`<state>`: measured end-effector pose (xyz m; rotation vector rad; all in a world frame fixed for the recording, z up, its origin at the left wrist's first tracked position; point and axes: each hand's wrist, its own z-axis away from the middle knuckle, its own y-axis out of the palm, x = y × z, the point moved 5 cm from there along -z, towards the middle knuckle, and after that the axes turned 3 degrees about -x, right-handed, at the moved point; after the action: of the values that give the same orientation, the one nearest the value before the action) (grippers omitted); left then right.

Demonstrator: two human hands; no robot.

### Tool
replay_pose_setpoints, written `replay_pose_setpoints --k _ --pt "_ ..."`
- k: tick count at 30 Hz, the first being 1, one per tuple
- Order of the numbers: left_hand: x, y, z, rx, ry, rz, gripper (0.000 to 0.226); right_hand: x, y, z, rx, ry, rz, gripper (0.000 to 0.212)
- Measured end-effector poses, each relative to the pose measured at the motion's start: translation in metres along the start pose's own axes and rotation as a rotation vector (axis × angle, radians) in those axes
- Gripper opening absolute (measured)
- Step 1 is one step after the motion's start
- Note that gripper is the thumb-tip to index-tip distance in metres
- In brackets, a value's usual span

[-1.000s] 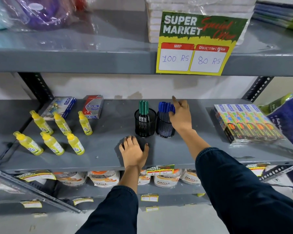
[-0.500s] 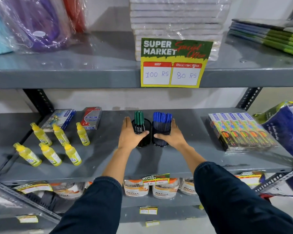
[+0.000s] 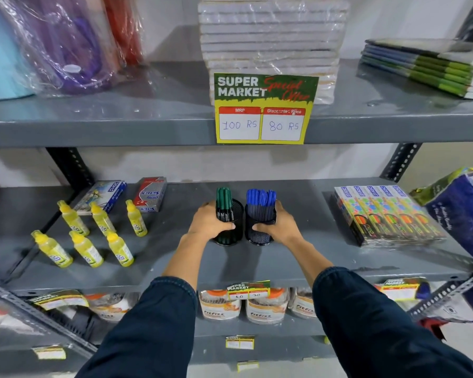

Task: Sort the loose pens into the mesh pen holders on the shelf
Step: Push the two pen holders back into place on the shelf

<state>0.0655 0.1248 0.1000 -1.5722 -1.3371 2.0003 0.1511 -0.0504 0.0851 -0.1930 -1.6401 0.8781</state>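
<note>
Black wire mesh formed both pen holders, which stood side by side, touching or nearly so, in the middle of the grey shelf point(image 3: 298, 257). The left hand point(image 3: 209, 223) was wrapped around the left holder point(image 3: 230, 227), thumb across its near face, and the right hand point(image 3: 277, 226) clasped the right holder point(image 3: 260, 227) the same way. The green pens point(image 3: 224, 199) stood upright in a tight bunch in the left one, and the blue pens point(image 3: 260, 199) filled the right one more fully, fanned slightly, their caps well above the rim. No loose pens showed on the shelf, so the sorting looked finished and only straightening remained. The risk lay in those tall, top-heavy bundles: a quick slide or a tilt could tip a holder and spill pens across the shelf. A shove left could also knock the yellow glue bottles point(image 3: 93, 236), while the boxed colour sets point(image 3: 388, 216) lay well apart on the right.
</note>
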Motion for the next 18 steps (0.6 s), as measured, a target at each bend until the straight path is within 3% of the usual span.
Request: replay_pose_setpoints --k 18 --pt "-0.001 -0.006 0.081 0.022 0.019 -0.005 0.066 -0.003 -0.005 0.081 0.021 0.058 -0.051 0.072"
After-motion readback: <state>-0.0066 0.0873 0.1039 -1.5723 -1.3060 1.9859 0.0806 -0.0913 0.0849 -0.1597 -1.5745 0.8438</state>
